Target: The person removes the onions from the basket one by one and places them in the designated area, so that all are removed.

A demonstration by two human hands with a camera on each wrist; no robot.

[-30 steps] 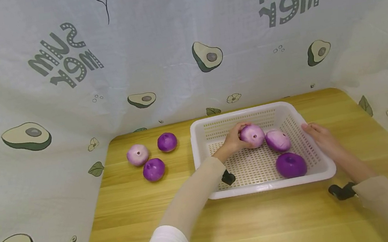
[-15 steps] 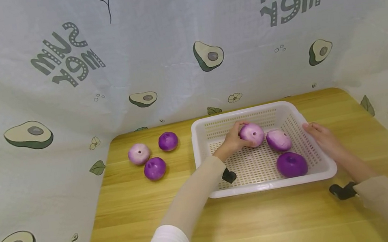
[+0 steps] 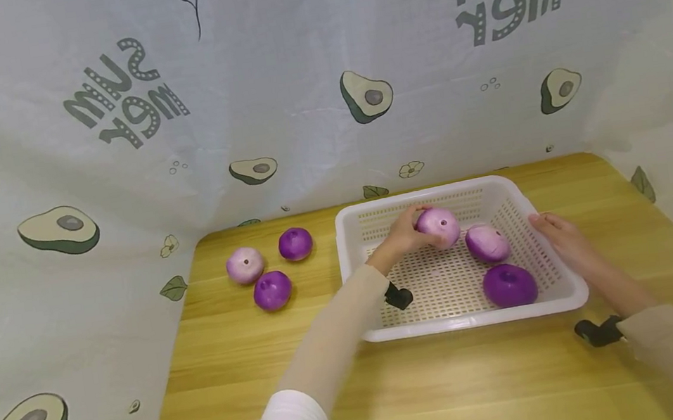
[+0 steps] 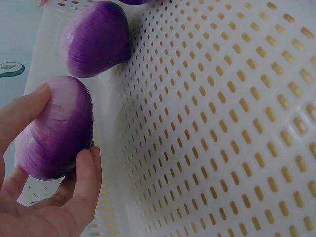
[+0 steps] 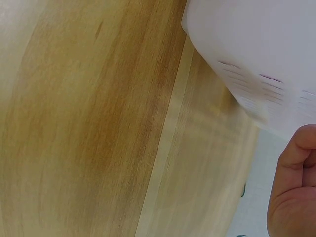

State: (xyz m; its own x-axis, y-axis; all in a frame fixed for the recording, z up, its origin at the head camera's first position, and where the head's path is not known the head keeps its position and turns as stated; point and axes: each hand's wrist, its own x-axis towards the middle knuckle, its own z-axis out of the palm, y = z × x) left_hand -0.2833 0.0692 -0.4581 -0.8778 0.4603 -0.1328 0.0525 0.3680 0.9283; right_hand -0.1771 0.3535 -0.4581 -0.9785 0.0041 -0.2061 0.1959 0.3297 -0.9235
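In the head view my left hand (image 3: 406,235) holds a pale purple onion (image 3: 439,227) inside a white slotted plastic basket (image 3: 466,322). The left wrist view shows the thumb on one side of this onion (image 4: 61,126) and the other fingers around its far side. Two more onions lie in the right half of the basket: a half-pale one (image 3: 488,244) and a deep purple one (image 3: 510,286). My right hand (image 3: 565,241) grips the basket's right rim. In the right wrist view only part of that hand (image 5: 296,185) shows, its fingers curled by the basket wall.
Left of the basket on the wooden table (image 3: 230,373) sit a pale onion (image 3: 245,265) and two dark purple onions, one behind (image 3: 295,244) and one in front (image 3: 273,291). A printed cloth (image 3: 297,102) hangs along the back and sides.
My left hand and its onion have shifted slightly up and back, so a small gap shows beside the half-pale onion. The right hand stays at the rim. The head view has shifted slightly.
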